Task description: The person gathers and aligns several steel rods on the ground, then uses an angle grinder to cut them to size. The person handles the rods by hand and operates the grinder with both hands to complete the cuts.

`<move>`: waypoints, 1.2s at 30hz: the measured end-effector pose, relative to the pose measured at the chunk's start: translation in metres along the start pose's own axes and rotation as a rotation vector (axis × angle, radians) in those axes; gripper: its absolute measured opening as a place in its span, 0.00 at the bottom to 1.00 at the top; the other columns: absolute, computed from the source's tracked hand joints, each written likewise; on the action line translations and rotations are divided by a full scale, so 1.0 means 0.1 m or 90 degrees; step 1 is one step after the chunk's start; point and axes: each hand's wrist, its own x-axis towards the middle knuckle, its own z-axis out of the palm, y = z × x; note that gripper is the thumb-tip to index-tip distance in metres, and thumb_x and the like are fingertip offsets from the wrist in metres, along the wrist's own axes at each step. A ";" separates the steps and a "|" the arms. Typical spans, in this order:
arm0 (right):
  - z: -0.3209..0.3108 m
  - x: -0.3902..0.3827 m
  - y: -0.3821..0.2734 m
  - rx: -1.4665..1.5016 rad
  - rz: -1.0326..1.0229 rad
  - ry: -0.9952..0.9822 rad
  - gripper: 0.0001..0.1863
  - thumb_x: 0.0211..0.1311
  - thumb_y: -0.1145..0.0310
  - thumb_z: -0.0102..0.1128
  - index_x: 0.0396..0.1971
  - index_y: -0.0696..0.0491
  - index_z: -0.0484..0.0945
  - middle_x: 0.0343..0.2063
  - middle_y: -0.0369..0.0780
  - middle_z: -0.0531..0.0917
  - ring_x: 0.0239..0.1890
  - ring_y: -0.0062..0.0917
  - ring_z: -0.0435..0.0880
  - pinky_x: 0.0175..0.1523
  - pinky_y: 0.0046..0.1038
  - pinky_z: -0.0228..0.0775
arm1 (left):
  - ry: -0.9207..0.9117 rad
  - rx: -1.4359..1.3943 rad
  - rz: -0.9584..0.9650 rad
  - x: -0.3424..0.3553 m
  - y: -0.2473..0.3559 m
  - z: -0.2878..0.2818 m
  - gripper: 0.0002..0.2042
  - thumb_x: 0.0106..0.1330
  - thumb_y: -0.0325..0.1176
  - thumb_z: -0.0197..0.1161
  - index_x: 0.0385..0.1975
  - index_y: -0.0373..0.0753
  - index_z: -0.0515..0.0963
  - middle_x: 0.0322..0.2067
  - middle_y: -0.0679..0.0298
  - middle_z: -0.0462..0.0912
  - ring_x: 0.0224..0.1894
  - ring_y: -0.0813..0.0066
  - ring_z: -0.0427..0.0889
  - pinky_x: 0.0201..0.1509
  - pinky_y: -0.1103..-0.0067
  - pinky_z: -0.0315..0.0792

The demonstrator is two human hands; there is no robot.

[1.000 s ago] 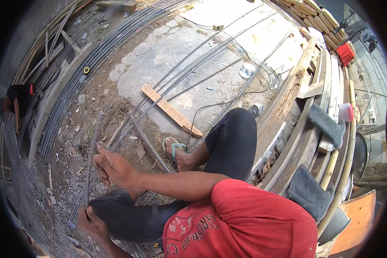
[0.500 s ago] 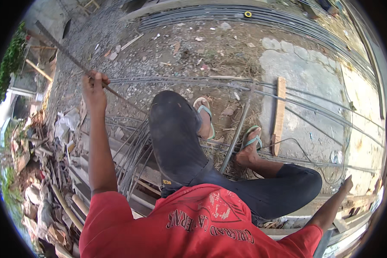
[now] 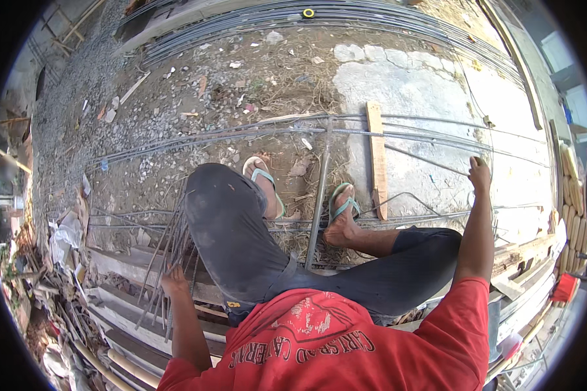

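Note:
My left hand (image 3: 175, 280) is low at the left, beside my bent leg (image 3: 231, 241), its fingers closed on a steel rod among a bundle of loose rods (image 3: 156, 277). My right hand (image 3: 479, 173) is stretched forward over the pale concrete at the right, fingers curled; whether they hold anything is too small to make out. Between my sandalled feet a metal pipe (image 3: 318, 215) lies pointing away from me. A short wooden plank (image 3: 376, 156) lies to its right, and long thin bars (image 3: 241, 132) run across the ground beyond my feet.
I sit on stacked timber (image 3: 117, 313). Long bundled bars (image 3: 241, 26) lie at the far side with a yellow roll (image 3: 308, 13). Rubble (image 3: 65, 241) is heaped at the left. Bamboo poles (image 3: 571, 208) and a red container (image 3: 564, 287) are at the right.
My left hand has come down from the raised long rod to the bundle beside my leg. My right arm has swung forward and up. The view has turned since a second ago.

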 end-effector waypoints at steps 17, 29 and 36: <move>4.21 -1.73 -2.72 0.318 0.265 -0.455 0.35 0.70 0.40 0.58 0.52 0.62 0.81 0.44 0.49 0.88 0.39 0.37 0.88 0.45 0.38 0.80 | -0.265 0.739 -0.089 -0.17 0.43 1.26 0.17 0.78 0.43 0.53 0.53 0.38 0.79 0.44 0.59 0.87 0.45 0.64 0.86 0.48 0.68 0.80; 3.57 -2.12 -2.40 0.160 0.276 0.085 0.20 0.70 0.59 0.63 0.45 0.63 0.76 0.39 0.59 0.84 0.44 0.55 0.84 0.50 0.48 0.73 | -1.359 1.120 0.942 -1.21 -3.08 5.09 0.14 0.67 0.42 0.66 0.44 0.39 0.82 0.43 0.50 0.85 0.49 0.46 0.84 0.55 0.55 0.74; 3.37 -2.01 -1.96 0.107 0.410 0.111 0.22 0.67 0.62 0.64 0.48 0.65 0.73 0.47 0.59 0.79 0.50 0.56 0.80 0.56 0.47 0.71 | -1.084 1.355 0.591 -1.59 -4.12 4.77 0.23 0.75 0.55 0.54 0.47 0.38 0.79 0.45 0.46 0.85 0.52 0.44 0.83 0.57 0.54 0.74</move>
